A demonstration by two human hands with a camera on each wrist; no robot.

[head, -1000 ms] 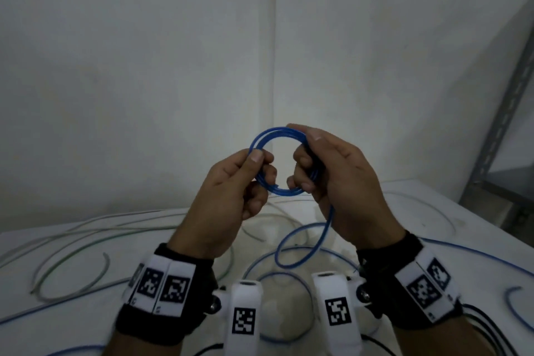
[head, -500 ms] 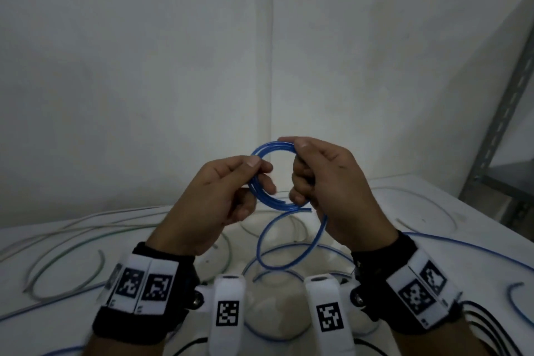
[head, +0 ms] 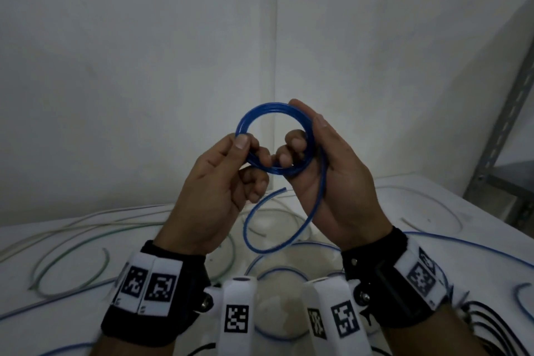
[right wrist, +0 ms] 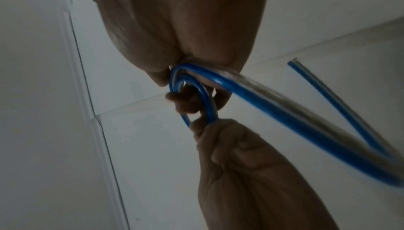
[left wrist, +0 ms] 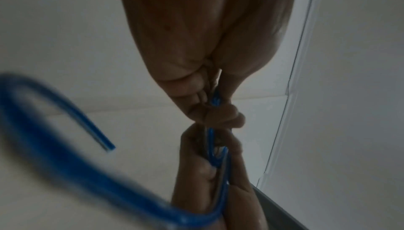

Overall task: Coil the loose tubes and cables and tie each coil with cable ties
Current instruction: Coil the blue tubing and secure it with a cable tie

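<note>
I hold a small coil of blue tube (head: 261,111) up in front of the wall, above the table. My left hand (head: 231,173) pinches the coil's left side between thumb and fingers. My right hand (head: 326,170) grips the coil's right side, fingers curled through the ring. A loose tail of the tube (head: 300,228) hangs from the right hand, loops down and ends free (head: 284,189) below the left fingers. The same tail (left wrist: 54,130) shows blurred in the left wrist view, and the coil (right wrist: 196,95) in the right wrist view sits between both hands.
Pale green and white tubes (head: 69,243) lie in loops on the white table (head: 462,222) at the left. More blue tube (head: 462,243) runs across the right side. Black cables (head: 491,324) lie at the lower right. A grey metal shelf frame (head: 502,130) stands at the right.
The tube's tail has been drawn up off the table and is much shorter, its end now free in the air. The right hand turned, palm side toward me.
</note>
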